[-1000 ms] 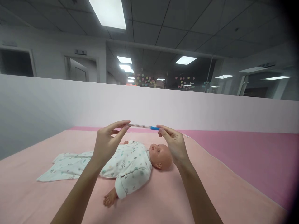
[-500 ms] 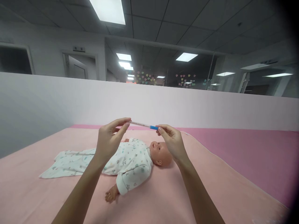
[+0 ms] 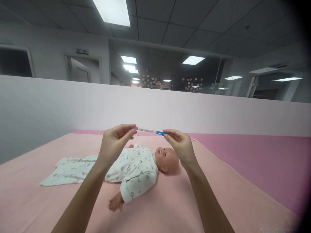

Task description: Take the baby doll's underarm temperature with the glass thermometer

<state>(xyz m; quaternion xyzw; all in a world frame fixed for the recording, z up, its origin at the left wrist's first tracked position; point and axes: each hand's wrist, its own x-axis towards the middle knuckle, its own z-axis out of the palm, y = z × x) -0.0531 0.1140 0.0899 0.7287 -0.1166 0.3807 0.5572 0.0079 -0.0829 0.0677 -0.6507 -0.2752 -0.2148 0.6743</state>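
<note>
Between my two hands a slim glass thermometer with a blue end is held nearly level, above the doll. My left hand pinches its clear end between thumb and fingers. The blue end is pinched by my right hand, also with thumb and fingertips. Below lies a baby doll on its back, head to the right, in a white printed sleepsuit with flat, empty-looking legs. My left wrist hides part of the suit. One doll hand reaches toward me.
A peach-pink blanket covers the surface under the doll, with a darker pink mat at the right. A low white partition runs behind. Beyond it are glass panes with heart stickers and a doorway.
The thermometer has tilted slightly closer to level, its clear end a little lower. Both hands keep their pinch, and the right hand has shifted slightly to the right. The doll lies as before.
</note>
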